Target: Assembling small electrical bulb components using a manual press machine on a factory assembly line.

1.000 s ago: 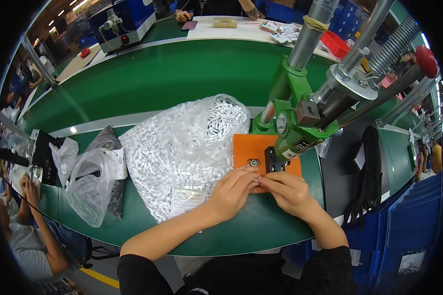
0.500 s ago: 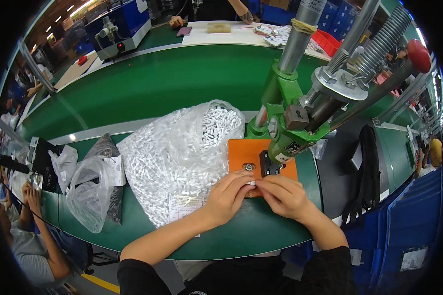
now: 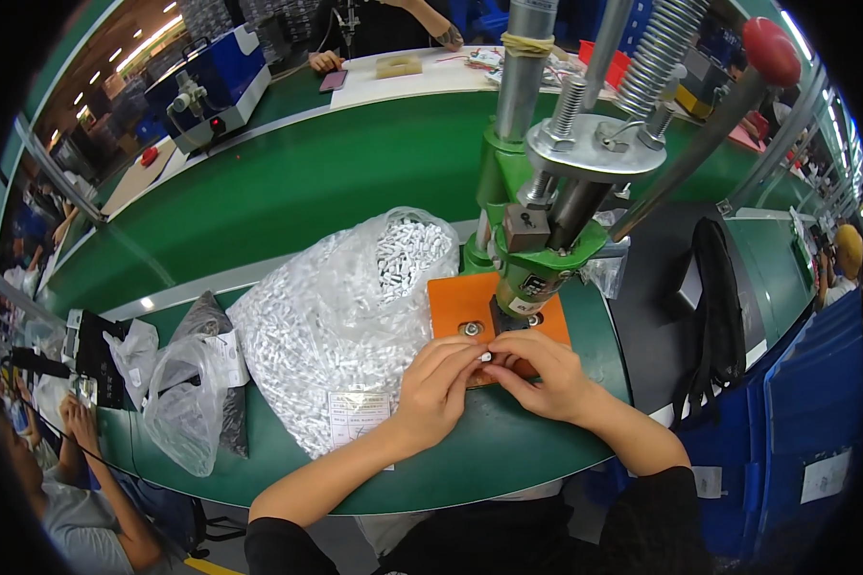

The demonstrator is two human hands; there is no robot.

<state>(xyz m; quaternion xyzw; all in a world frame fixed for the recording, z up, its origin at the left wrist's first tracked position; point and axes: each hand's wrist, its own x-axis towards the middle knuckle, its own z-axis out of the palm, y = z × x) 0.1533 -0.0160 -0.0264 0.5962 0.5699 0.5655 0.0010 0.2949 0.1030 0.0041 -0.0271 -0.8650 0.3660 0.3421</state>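
In front of the green hand press (image 3: 537,278), my left hand (image 3: 436,388) pinches a small white part (image 3: 486,356) between thumb and fingertips. My right hand (image 3: 544,376) meets it from the other side, thumb and forefinger closed on the same part. Both hands hover over the near edge of the orange base plate (image 3: 448,305). A dark fixture block (image 3: 501,316) stands on the plate beneath the press head, partly hidden by the head and my fingers. To the left of my left hand lies a large clear bag (image 3: 307,321) full of small white pieces, its mouth open.
The press lever with a red knob (image 3: 772,50) rises at right. Bags of dark pieces (image 3: 230,412) and a crumpled clear bag (image 3: 184,407) lie on the left. Blue bins (image 3: 791,450) stand at lower right. Other people's hands (image 3: 326,61) show across the belt and at far left.
My view has shifted, so the press and its lever appear further left. My hands stay together at the plate's near edge, and the white part shows more plainly between my fingertips.
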